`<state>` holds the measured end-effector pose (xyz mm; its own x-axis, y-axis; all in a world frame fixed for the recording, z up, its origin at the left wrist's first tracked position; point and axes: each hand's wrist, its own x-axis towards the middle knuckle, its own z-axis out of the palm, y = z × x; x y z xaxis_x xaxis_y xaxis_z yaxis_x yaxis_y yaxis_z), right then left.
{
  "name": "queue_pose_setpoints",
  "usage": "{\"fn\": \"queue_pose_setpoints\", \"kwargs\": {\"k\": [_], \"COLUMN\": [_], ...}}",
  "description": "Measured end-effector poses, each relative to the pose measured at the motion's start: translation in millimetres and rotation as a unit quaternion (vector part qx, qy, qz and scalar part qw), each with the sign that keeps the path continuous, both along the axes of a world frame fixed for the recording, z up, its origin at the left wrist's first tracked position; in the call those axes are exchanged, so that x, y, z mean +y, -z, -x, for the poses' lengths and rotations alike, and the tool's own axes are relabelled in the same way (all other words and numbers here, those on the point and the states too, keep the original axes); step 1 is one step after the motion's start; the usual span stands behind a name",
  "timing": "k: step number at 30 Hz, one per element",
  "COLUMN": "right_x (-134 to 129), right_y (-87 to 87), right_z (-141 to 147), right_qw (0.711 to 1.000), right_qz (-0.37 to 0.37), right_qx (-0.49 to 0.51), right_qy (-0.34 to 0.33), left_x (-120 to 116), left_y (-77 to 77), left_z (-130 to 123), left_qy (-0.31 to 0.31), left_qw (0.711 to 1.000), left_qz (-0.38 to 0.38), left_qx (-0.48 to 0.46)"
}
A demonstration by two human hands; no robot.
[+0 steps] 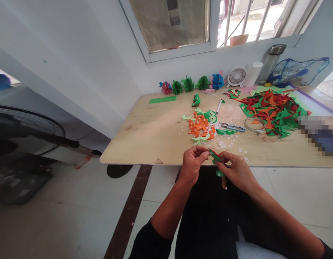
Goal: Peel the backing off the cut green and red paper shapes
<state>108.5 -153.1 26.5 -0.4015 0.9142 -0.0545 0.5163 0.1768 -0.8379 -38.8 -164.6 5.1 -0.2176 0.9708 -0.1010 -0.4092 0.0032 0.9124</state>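
Observation:
Just over the table's front edge, my two hands meet on a green and red paper cutout (pixel 215 156) with small white squares on it. My left hand (pixel 194 160) pinches its upper left end between thumb and fingertips. From the other side, my right hand (pixel 236 169) grips the cutout's right part, and a green end with a white square hangs below the fingers. Beyond the hands lie orange paper cutouts (pixel 200 126) dotted with white squares, among pale green curled pieces. Thread snips (pixel 233 127) rest by a green cutout, with tiny white bits scattered around.
A heap of red, orange and green paper scraps (pixel 276 108) covers the table's right side, beside a tape roll (pixel 254 124). Folded paper figures (pixel 188 84), a small white fan (pixel 236 76) and a bottle (pixel 271 63) stand along the wall. A floor fan (pixel 26 144) is at left.

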Motion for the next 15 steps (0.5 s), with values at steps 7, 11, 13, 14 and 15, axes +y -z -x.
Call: {"fn": "queue_pose_setpoints", "kwargs": {"k": [7,11,13,14,15], "right_x": [1,4,7,9,11], "right_y": [-1.0,1.5,3.3,4.2,5.0], "right_z": [-1,-2,-2,-2,-2], "right_qw": [1.0,0.998,0.998,0.998,0.997], "right_qz": [-0.026,-0.054,-0.056,-0.058,-0.059], "right_qx": [0.003,0.001,0.0,0.001,0.004], "right_qy": [0.007,0.021,0.028,0.033,0.039], "left_x": [2,2,-1,-3,-5], "left_y": [-6.7,-8.8,-9.4,-9.2,-8.5], "left_z": [1,1,0,-2,-3], "left_qy": [0.011,0.012,-0.02,-0.05,-0.085], "left_qw": [1.0,0.998,0.98,0.96,0.929], "left_qz": [0.003,-0.021,-0.076,-0.111,-0.15], "left_qx": [-0.009,0.066,0.18,0.254,0.329]}}
